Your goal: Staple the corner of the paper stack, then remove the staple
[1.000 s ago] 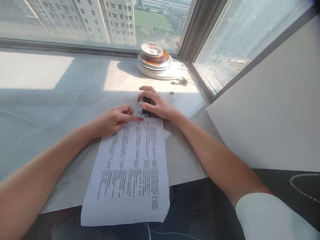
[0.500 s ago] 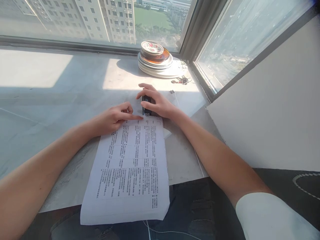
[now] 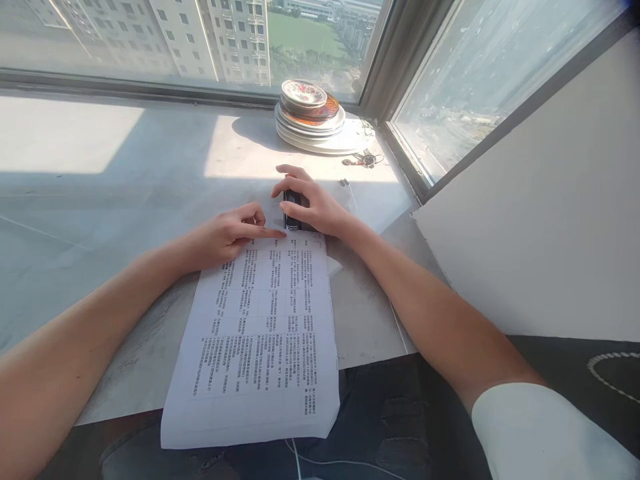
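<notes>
My left hand [image 3: 229,235] lies on the upper left of a printed paper sheet [image 3: 190,430]. Its index finger is stretched out, the tip at the sheet's top edge, while the other visible fingers curl loosely. My right hand [image 3: 313,200] rests over a small black oblong object [image 3: 293,220], fingers spread and thumb across it. That object has light lettering at its near end, which meets the sheet's top edge; my hand hides much of it, so its kind is unclear. The sheet's lower end overhangs the table's near edge above my lap.
On the pale tabletop [image 3: 60,207], a stack of plates [image 3: 310,127] stands by the window corner. Keys [image 3: 367,160] and a tiny dark item [image 3: 344,182] lie in front of it. A white wall panel [image 3: 540,213] rises on the right. A thin white cable [image 3: 345,462] crosses my lap.
</notes>
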Demonstrator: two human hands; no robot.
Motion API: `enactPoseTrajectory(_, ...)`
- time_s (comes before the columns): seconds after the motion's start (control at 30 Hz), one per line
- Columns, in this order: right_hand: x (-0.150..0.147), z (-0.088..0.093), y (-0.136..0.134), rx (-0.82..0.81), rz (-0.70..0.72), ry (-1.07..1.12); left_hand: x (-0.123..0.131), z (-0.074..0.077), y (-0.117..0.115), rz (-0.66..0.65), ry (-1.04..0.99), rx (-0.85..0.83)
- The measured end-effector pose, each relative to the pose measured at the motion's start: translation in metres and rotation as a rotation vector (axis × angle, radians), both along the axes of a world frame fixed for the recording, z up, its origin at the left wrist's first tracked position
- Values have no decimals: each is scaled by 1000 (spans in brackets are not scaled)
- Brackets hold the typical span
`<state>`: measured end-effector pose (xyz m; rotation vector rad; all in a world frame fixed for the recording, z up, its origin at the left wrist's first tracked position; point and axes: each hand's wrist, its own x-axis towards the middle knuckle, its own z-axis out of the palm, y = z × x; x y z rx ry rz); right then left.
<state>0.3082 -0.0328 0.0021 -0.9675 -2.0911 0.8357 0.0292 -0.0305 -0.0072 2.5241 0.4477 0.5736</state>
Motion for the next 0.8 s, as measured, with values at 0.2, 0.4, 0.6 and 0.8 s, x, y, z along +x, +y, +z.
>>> enactPoseTrajectory(0.2,0,0,0,1,-2,0,0,0,0,3,3,-4)
enactPoseTrajectory(0.4,-1,3,-3,-23,-24,0,1,3,-2,19,27,-2)
enactPoseTrajectory(0.6,-2,4,-4,-21,-34,7,2,4,-4,19,25,27)
enactPoseTrajectory(0.8,-2,4,-6,-24,-35,11,1,4,-4,19,21,-2)
